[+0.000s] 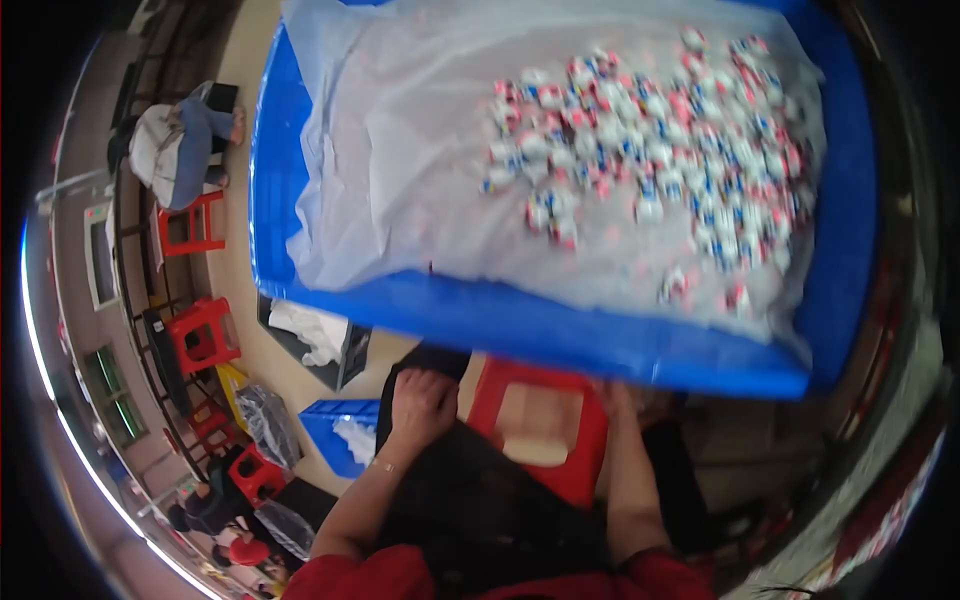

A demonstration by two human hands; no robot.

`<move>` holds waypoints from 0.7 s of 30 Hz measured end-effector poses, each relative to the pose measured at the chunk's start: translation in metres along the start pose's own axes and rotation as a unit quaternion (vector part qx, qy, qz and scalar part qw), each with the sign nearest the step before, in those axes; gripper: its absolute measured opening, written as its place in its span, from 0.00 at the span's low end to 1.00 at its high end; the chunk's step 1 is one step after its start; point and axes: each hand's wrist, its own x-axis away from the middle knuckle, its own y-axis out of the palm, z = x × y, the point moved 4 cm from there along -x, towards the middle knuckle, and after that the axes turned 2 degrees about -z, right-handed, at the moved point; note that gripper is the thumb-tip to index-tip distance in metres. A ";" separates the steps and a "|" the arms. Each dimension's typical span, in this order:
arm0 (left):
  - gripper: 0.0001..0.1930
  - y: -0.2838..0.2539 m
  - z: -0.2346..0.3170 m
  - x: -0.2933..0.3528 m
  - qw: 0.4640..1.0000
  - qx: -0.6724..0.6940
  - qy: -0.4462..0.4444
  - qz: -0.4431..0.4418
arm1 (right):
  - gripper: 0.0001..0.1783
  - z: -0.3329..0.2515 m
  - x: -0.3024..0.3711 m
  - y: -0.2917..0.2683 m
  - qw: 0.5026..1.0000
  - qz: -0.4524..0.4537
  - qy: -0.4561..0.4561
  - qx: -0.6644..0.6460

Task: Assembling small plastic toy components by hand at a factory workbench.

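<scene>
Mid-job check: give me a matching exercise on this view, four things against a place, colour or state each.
1. large tub
2. small pieces
3. nearest stool
4. left hand

A. clustered on a white sheet
B. curled
C. blue
D. red, below the tub in the picture

Pairs: 1-C, 2-A, 3-D, 4-B

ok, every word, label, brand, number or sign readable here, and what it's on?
None readable.
Small white, pink and blue pieces: any print is too small and blurred.
Blue tub, near wall: no lettering visible.
Red stool: none visible.
</scene>
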 end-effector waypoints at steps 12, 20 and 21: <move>0.05 -0.048 0.090 0.047 0.979 0.176 0.084 -0.060 | 0.23 -0.047 0.217 0.140 0.959 -0.185 -0.115 -0.180; 0.21 -0.110 0.284 0.105 0.891 0.304 0.330 -0.072 | 0.23 -0.047 0.355 0.144 0.916 -0.244 -0.253 -0.193; 0.23 -0.108 0.297 0.116 0.884 0.289 0.355 -0.100 | 0.22 -0.045 0.369 0.140 0.908 -0.246 -0.277 -0.194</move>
